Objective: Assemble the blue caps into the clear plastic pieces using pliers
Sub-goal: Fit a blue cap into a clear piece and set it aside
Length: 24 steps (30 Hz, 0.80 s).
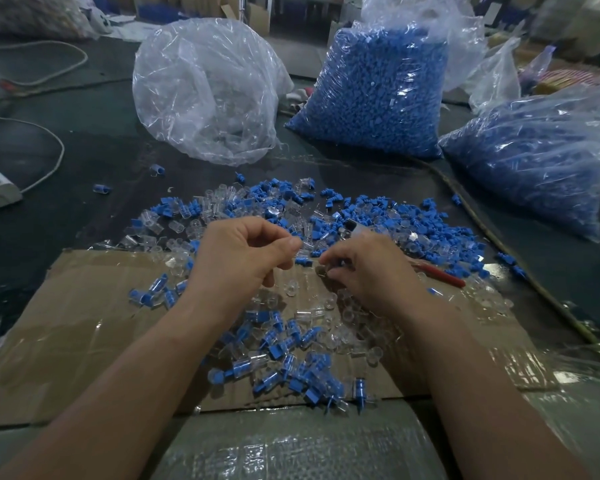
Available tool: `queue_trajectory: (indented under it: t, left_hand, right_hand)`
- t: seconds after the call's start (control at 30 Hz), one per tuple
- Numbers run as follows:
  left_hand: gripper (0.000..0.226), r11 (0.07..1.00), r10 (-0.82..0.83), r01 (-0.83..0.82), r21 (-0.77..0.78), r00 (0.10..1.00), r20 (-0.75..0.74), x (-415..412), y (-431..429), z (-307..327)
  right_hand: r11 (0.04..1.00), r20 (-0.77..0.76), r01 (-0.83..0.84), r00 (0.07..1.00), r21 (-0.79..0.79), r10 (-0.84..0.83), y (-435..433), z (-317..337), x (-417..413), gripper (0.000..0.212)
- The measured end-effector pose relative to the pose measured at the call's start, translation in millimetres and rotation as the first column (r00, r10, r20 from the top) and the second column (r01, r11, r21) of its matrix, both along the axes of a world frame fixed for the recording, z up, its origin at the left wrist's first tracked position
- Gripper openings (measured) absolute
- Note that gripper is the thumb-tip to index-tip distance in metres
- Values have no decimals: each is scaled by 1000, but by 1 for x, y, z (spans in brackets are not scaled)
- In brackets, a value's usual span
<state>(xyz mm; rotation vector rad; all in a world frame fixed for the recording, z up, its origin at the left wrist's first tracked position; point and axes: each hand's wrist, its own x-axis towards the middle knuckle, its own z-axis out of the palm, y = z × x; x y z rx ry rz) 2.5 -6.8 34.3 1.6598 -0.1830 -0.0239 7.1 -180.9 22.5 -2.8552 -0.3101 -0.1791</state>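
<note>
On the cardboard (84, 323) at the near edge of the bench (94, 157), the left hand (243, 254) pinches thumb to forefinger, its contents impossible to tell, just beside a blue cap (303, 260). The right hand (364, 268) curls round a clear piece (322, 270), with the red-handled pliers (442, 276) lying beside it.

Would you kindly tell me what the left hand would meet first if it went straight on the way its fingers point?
Probably the blue cap lying just beyond the left hand, and after it the curled fingers of the right hand; depth between them is unclear.
</note>
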Motion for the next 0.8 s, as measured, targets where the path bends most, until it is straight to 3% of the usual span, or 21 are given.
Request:
queue_trajectory:
  t: [0.1, 0.17, 0.27, 0.37, 0.5, 0.63, 0.8]
  left_hand:
    - [11, 1000, 0, 0, 2, 1000, 2, 0, 1, 0]
    - [11, 1000, -4, 4, 3, 1000, 4, 0, 1, 0]
    - [12, 1000, -8, 8, 2, 1000, 4, 0, 2, 0]
    - [13, 998, -57, 57, 18, 998, -18, -1, 1, -1]
    - [26, 989, -147, 147, -2, 988, -37, -3, -3, -2]
    - [20, 989, -148, 148, 15, 989, 11, -4, -4, -2]
    - [16, 996, -82, 82, 20, 997, -7, -3, -4, -3]
  right_hand:
    - [989, -31, 18, 999, 145, -14, -4, 0, -1, 21]
    - [935, -42, 55, 998, 350, -43, -6, 4, -4, 19]
    - [749, -48, 80, 997, 658, -64, -10, 12, -7, 21]
    - [537, -86, 62, 996, 842, 20, -5, 15, -11, 18]
    - [367, -116, 39, 975, 929, 191, 2, 12, -12, 17]
    - [330, -141, 37, 945, 943, 296, 6, 9, -11, 16]
    - [313, -138, 42, 947, 949, 291, 6, 8, -12, 17]
